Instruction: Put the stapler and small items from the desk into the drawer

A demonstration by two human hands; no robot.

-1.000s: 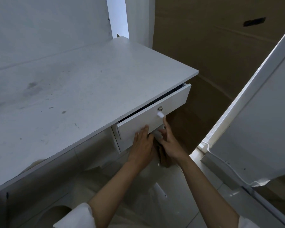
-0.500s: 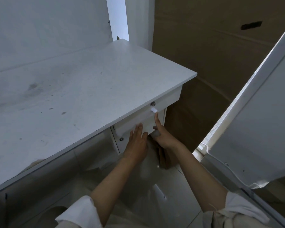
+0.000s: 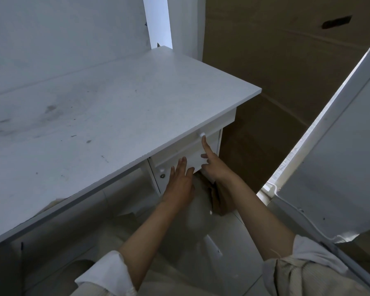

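Note:
The white drawer (image 3: 220, 127) sits pushed in under the right end of the white desk top (image 3: 115, 116), its front flush below the desk edge. My right hand (image 3: 214, 163) points its index finger up, the tip touching the small white knob (image 3: 201, 134). My left hand (image 3: 179, 182) lies flat with fingers spread against the lower panel (image 3: 192, 161) below the drawer. Both hands hold nothing. No stapler or small items show on the desk.
A large brown cardboard box (image 3: 286, 71) stands behind and to the right of the desk. A white panel (image 3: 340, 157) leans at the right. Pale floor tiles (image 3: 212, 242) and plastic sheeting lie below my arms.
The drawer went from partly open to fully pushed in. Both hands followed it inward, the right fingertip staying at the knob.

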